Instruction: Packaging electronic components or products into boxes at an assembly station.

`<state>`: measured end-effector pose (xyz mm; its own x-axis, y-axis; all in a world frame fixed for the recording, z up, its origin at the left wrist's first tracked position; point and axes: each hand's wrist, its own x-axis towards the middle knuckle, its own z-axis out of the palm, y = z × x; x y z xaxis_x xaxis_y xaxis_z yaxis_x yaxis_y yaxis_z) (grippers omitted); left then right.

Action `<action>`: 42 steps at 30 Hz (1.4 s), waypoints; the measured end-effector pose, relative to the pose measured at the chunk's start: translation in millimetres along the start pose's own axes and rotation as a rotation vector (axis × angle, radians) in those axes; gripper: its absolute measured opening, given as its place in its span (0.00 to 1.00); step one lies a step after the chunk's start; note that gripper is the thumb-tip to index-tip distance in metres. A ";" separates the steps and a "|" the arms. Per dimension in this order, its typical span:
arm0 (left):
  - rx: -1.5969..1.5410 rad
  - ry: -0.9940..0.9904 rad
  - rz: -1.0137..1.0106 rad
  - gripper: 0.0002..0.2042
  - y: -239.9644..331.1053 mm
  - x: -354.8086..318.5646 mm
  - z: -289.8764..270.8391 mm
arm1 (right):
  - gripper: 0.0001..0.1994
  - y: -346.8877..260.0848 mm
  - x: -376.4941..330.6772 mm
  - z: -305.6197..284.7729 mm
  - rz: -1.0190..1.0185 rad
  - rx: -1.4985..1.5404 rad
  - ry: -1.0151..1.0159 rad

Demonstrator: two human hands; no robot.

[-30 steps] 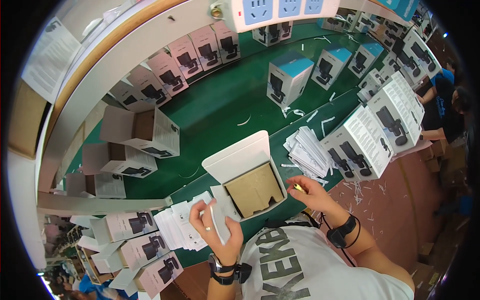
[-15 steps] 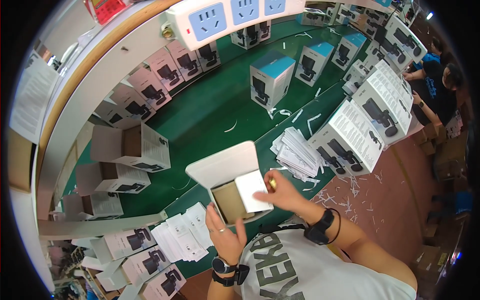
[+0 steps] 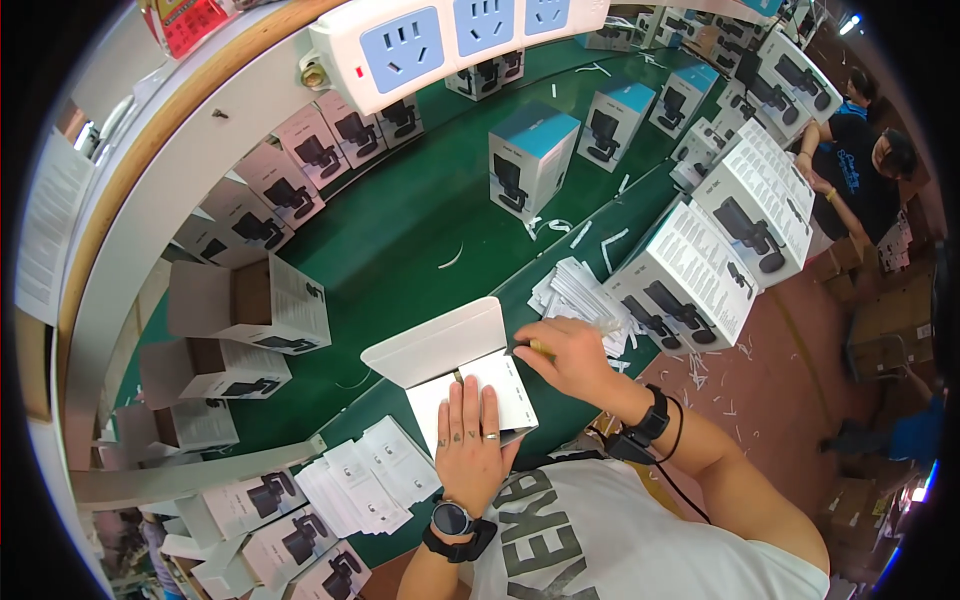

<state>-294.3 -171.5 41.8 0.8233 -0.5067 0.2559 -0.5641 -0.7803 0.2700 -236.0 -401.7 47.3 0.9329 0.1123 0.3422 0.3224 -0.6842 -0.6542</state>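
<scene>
The fingers of the left hand [image 3: 468, 440] are spread flat and pressed on a white leaflet [image 3: 500, 395] laid across the mouth of the open white box [image 3: 450, 365]; nothing is gripped by them. The right hand [image 3: 562, 352], at two o'clock of the left, is curled shut around a small yellowish object [image 3: 540, 347], its kind not to be told, and rests at the box's right edge. A second ago the brown insert was exposed and the leaflet was held in the left hand; now the insert is covered, so filling is judged near done and the raised lid is left to be closed. A stack of leaflets [image 3: 575, 295] lies at one o'clock, further leaflets [image 3: 365, 485] at eight o'clock, on the green table [image 3: 400, 240].
</scene>
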 end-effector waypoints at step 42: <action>-0.015 -0.007 -0.014 0.42 13.4 2.6 1.5 | 0.12 -12.4 -0.1 19.2 0.314 0.312 -0.090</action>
<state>-299.7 -183.8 44.7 0.8315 -0.4985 0.2452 -0.5534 -0.7819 0.2870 -237.0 -379.4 42.4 0.9990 0.0062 0.0438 0.0420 -0.4468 -0.8936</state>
